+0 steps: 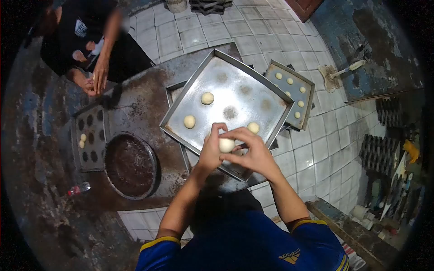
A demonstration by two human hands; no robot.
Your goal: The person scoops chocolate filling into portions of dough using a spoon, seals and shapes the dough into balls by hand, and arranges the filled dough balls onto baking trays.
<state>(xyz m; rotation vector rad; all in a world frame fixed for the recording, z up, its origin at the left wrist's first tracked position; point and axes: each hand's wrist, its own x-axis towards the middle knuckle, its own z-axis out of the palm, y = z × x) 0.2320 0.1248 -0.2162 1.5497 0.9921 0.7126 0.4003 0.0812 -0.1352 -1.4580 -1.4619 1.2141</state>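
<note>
The left hand [211,150] had its fingers curled against one side of a pale dough ball [227,145], while the right hand [249,150] pinched it from the other side between thumb and fingers. The ball was above the large metal tray [235,97], close to the edge nearest the wearer. At least three more balls [207,98] sat apart on that tray, which lay over the counter's [172,169] right end. A round pan [131,165] stood at the counter's near edge, beside a smaller tray [86,147] toward the left end. A co-worker [95,81] was at the far left corner, hands together.
</note>
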